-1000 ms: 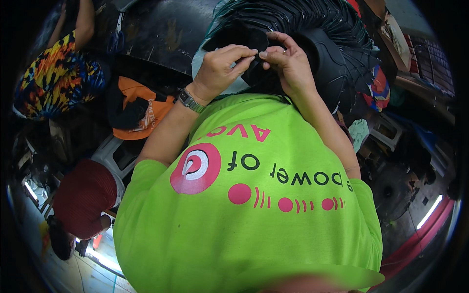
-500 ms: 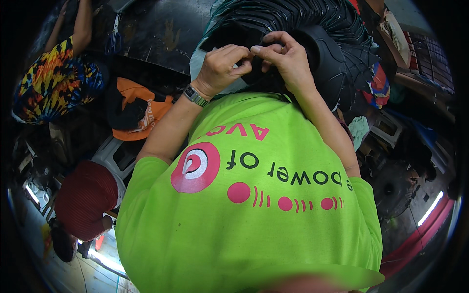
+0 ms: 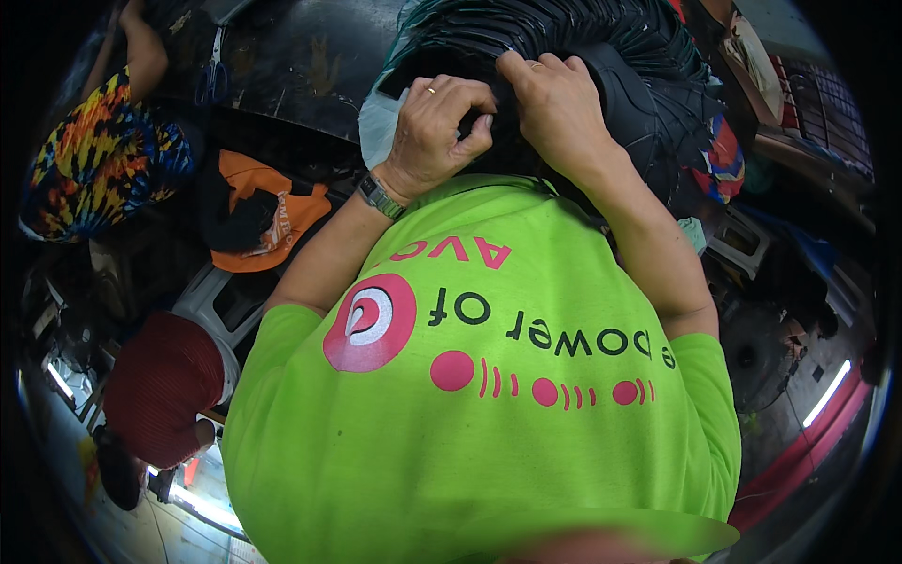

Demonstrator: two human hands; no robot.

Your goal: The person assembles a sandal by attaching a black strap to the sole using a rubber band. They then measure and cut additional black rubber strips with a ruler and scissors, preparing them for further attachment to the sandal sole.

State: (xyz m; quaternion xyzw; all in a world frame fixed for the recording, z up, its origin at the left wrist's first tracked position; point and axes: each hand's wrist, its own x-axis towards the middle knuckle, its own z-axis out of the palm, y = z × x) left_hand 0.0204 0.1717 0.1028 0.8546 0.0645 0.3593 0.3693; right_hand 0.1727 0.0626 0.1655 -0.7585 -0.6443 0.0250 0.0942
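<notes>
The person's left hand [image 3: 440,132] and right hand [image 3: 556,111] are both up at the near edge of a big stack of black ribbed pieces [image 3: 601,56] on the dark table [image 3: 282,66]. The left hand is curled tight, its fingers pinched on the black edge. The right hand is bent over the top of the stack and presses on it; whether it grips a piece cannot be seen. It looks like the work is in the middle: the stack is tall, and no piece is pulled loose yet. An orange cloth [image 3: 268,221] lies off to the left.
</notes>
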